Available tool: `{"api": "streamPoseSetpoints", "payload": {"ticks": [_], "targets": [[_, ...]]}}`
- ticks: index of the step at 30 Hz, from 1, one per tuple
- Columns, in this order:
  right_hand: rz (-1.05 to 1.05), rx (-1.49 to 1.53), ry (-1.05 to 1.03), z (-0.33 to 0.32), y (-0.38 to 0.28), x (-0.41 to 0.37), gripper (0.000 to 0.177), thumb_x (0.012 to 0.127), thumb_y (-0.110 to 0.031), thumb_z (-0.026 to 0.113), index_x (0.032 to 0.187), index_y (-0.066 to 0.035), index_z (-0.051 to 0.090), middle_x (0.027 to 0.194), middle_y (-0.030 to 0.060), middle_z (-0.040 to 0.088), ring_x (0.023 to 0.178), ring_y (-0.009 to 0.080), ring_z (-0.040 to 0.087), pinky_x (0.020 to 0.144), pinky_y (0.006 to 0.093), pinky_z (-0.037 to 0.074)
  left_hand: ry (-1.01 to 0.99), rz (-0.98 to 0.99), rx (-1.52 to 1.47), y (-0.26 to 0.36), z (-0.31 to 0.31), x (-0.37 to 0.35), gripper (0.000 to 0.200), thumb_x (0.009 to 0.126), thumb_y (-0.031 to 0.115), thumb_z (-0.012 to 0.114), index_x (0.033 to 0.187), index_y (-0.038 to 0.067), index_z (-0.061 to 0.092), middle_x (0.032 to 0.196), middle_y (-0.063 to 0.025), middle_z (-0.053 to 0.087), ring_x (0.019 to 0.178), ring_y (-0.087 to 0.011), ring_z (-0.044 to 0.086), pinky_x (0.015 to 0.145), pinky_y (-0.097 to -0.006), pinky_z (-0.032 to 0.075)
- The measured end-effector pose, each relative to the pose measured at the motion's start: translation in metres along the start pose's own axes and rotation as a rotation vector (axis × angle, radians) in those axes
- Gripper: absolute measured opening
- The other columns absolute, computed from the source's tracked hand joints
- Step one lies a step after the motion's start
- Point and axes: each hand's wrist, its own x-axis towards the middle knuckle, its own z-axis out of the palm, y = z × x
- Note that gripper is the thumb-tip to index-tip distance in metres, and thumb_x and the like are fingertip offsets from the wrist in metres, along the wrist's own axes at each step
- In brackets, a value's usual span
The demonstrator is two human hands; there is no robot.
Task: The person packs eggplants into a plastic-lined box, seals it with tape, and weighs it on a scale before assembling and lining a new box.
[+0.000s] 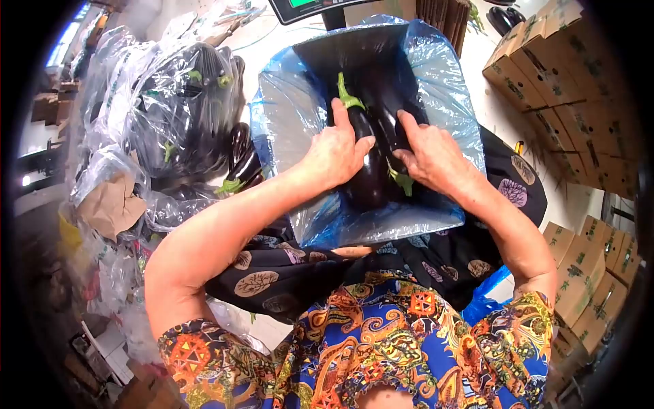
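A box lined with blue plastic film [289, 112] stands in front of me with several dark eggplants in it. My left hand [337, 150] is on an eggplant [368, 180] whose green stem points away from me, its index finger by the stem and its thumb on the skin. My right hand [432, 153] has its fingers curled on a second eggplant [386, 123], whose green stem end points toward me. Both hands are inside the box, side by side, and the eggplants lie lengthwise between them.
Clear plastic bags of eggplants [184, 109] lie at the left, with loose eggplants [244, 153] beside them and crumpled brown paper [112, 204] below. A scale [306, 8] is behind the box. Stacked cartons [565, 88] stand at the right.
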Motion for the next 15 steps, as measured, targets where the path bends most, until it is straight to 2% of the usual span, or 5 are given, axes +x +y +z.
{"api": "streamPoseSetpoints", "payload": {"ticks": [4, 9, 12, 13, 15], "targets": [[0.048, 0.017, -0.034, -0.007, -0.005, 0.001, 0.043, 0.082, -0.012, 0.067, 0.113, 0.004, 0.041, 0.073, 0.0294, 0.062, 0.074, 0.0510, 0.062, 0.066, 0.0567, 0.051, -0.141, 0.035, 0.153, 0.002, 0.002, 0.009, 0.080, 0.094, 0.033, 0.057, 0.140, -0.016, 0.014, 0.075, -0.0345, 0.062, 0.078, -0.0519, 0.063, 0.071, -0.0546, 0.052], [0.062, 0.052, -0.055, -0.009, 0.000, -0.002, 0.047, 0.082, -0.011, 0.066, 0.117, 0.004, 0.039, 0.074, 0.0305, 0.062, 0.073, 0.0518, 0.061, 0.066, 0.0576, 0.050, -0.131, 0.016, -0.146, 0.003, -0.009, -0.004, 0.087, 0.085, 0.024, 0.068, 0.144, -0.009, 0.014, 0.080, -0.0370, 0.062, 0.082, -0.0519, 0.063, 0.073, -0.0545, 0.052], [0.059, 0.040, -0.079, -0.011, -0.004, -0.001, 0.056, 0.083, -0.012, 0.067, 0.126, 0.007, 0.036, 0.074, 0.0301, 0.063, 0.073, 0.0503, 0.062, 0.065, 0.0566, 0.051, -0.277, 0.110, -0.007, 0.006, -0.012, -0.002, 0.079, 0.088, 0.022, 0.065, 0.144, -0.009, 0.020, 0.079, -0.0334, 0.063, 0.080, -0.0501, 0.064, 0.075, -0.0541, 0.052], [0.136, 0.006, -0.147, -0.013, -0.008, -0.001, 0.065, 0.084, -0.018, 0.069, 0.135, 0.005, 0.036, 0.081, 0.0298, 0.064, 0.078, 0.0500, 0.062, 0.069, 0.0557, 0.049, -0.299, 0.119, 0.064, 0.010, -0.017, -0.001, 0.077, 0.088, 0.023, 0.064, 0.144, -0.009, 0.022, 0.079, -0.0323, 0.064, 0.080, -0.0494, 0.065, 0.074, -0.0540, 0.052], [0.096, -0.036, -0.139, -0.018, -0.011, -0.002, 0.064, 0.085, -0.022, 0.069, 0.133, 0.006, 0.038, 0.079, 0.0293, 0.064, 0.076, 0.0480, 0.062, 0.066, 0.0541, 0.049, -0.354, 0.137, 0.209, 0.016, -0.024, 0.000, 0.074, 0.090, 0.025, 0.064, 0.143, -0.008, 0.026, 0.080, -0.0300, 0.065, 0.079, -0.0478, 0.065, 0.073, -0.0538, 0.053]]}}
